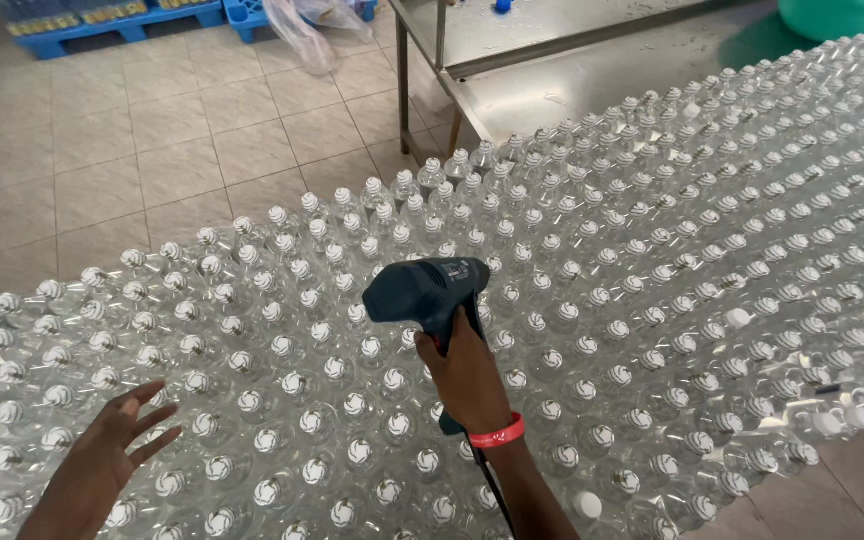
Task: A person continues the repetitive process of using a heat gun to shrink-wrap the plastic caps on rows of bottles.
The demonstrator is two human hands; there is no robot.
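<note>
Right hand (467, 378) gripping dark heat gun (430, 292) over capped clear bottles (592, 300).

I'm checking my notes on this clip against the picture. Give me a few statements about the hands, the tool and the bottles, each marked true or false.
1. The right hand grips a dark blue heat gun above the bottles. True.
2. The left hand holds a bottle by its neck. False: it is open with fingers spread over the bottle tops and grips nothing.
3. The clear plastic bottles stand packed together in a wide field, most with shrink-sealed tops. True.
4. A blue band sits on the right wrist. False: the wristband is red.
5. A metal table stands on the tiled floor beyond the bottles. True.
</note>
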